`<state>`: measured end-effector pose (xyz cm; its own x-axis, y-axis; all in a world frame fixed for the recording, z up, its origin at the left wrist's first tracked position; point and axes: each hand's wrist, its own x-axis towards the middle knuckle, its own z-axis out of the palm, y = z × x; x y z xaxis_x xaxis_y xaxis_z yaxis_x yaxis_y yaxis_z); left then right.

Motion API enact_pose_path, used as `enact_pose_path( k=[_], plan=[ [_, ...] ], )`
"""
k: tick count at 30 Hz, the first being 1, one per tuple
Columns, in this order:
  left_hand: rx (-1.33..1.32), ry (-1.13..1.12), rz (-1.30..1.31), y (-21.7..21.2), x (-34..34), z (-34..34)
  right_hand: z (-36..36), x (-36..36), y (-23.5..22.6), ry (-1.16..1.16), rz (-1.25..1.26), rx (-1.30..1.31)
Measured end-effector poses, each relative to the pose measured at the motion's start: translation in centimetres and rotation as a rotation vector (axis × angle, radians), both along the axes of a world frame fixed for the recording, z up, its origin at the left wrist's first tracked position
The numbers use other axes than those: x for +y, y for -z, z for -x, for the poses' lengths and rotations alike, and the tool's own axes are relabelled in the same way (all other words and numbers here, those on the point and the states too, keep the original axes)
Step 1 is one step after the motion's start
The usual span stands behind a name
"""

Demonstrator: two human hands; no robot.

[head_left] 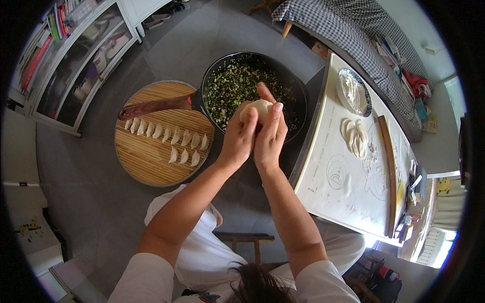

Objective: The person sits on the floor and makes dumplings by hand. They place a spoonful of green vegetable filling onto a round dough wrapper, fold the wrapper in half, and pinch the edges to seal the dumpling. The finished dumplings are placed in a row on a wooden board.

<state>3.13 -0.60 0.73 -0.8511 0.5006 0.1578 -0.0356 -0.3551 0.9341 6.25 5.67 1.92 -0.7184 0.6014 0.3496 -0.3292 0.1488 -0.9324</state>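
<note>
left hand, right hand, pinching dumpling

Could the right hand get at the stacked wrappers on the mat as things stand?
Probably not at once: the right hand and left hand both pinch a dumpling. The way to the wrappers looks open.

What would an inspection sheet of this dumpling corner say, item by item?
Surface: white pastry mat, floury.
Job's things: dumpling pinched between both hands over a black pan of chopped green filling; round bamboo tray with two rows of finished dumplings.
Clutter: stacked wrappers, flour bowl, rolling pin.
Grippers: left hand and right hand both closed on the dumpling.
Cables: nothing seen.
Surroundings: glass-door cabinet, checked cloth, wooden stool.
</note>
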Motion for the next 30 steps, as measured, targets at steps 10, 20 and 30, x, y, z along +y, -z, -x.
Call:
enact_pose_path(
  k=[10, 20, 30],
  plan=[
    [0.249, 0.059, 0.101, 0.0, -1.4, 1.7, -1.0, 0.7, 0.0, -0.131, -0.12, -0.034],
    [0.681, -0.163, 0.282, -0.8, -1.1, 1.6, -1.6, 1.8, -1.4, -0.127, -0.489, -0.072],
    [0.442, -0.029, 0.231, -0.3, -0.6, 0.9, -1.6, 3.0, -1.4, -0.013, -0.925, -0.095]
  ],
)
